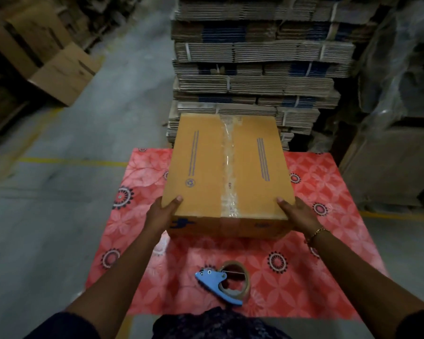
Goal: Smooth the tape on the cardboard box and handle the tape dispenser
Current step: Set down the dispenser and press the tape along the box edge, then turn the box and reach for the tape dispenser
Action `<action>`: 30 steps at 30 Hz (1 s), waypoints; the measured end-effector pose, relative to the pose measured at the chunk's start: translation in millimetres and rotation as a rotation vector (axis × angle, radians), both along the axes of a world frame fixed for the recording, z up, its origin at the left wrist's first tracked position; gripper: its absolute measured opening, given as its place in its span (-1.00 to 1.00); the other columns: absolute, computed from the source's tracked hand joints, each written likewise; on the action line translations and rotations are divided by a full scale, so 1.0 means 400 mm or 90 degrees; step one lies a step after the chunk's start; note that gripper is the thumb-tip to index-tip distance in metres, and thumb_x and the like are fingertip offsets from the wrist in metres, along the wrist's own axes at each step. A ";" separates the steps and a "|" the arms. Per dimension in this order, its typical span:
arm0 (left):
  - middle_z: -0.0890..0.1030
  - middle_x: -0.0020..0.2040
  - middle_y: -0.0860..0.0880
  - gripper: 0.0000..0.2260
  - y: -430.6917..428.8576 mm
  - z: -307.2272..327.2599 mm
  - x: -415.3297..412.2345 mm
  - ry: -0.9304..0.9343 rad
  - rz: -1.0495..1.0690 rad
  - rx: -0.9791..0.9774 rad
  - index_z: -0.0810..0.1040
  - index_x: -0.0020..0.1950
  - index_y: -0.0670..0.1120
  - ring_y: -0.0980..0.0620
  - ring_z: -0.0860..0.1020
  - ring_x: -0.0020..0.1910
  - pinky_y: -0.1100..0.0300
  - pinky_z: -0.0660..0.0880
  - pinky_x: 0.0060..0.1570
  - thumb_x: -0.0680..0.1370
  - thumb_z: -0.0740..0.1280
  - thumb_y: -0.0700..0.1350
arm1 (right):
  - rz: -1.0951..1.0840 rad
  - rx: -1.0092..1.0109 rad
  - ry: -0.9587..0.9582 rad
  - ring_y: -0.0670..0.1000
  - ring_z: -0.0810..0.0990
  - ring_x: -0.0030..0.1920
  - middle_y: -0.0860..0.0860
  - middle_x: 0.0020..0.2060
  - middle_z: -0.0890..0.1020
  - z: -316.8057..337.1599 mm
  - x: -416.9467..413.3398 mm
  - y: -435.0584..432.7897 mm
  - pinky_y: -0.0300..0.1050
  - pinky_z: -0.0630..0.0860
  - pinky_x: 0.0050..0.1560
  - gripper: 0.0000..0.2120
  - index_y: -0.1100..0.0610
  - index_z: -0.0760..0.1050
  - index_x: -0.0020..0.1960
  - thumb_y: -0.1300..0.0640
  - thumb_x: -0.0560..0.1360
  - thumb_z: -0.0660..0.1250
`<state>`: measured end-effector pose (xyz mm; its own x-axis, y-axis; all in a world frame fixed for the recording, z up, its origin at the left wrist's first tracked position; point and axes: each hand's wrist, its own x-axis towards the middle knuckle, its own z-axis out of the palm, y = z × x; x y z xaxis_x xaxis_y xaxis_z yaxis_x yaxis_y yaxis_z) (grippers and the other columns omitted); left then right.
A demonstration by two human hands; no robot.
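Observation:
A closed brown cardboard box stands on a red patterned mat. Clear tape runs along its top seam from the far edge to the near edge and looks wrinkled near me. My left hand grips the box's near left corner, thumb on top. My right hand grips the near right corner the same way; a bracelet is on that wrist. The blue tape dispenser with its roll of clear tape lies on the mat close to me, apart from both hands.
A tall stack of flattened, strapped cartons rises right behind the box. Open cardboard boxes sit at the far left. Plastic-wrapped goods stand at the right. Grey concrete floor with yellow lines surrounds the mat.

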<state>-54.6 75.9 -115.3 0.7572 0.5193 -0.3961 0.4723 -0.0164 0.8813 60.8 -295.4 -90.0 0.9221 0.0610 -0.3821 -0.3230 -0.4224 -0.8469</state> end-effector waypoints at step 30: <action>0.52 0.30 -0.18 -0.60 0.129 0.098 -0.159 -0.185 -0.154 0.581 0.53 0.31 -0.14 -0.24 0.46 0.26 -0.14 0.42 0.21 0.54 0.34 0.02 | -0.078 -0.012 0.117 0.09 0.63 -0.03 0.08 0.12 0.66 -0.053 -0.243 0.233 0.00 0.50 -0.07 -0.67 0.01 0.48 0.19 -0.20 0.58 0.26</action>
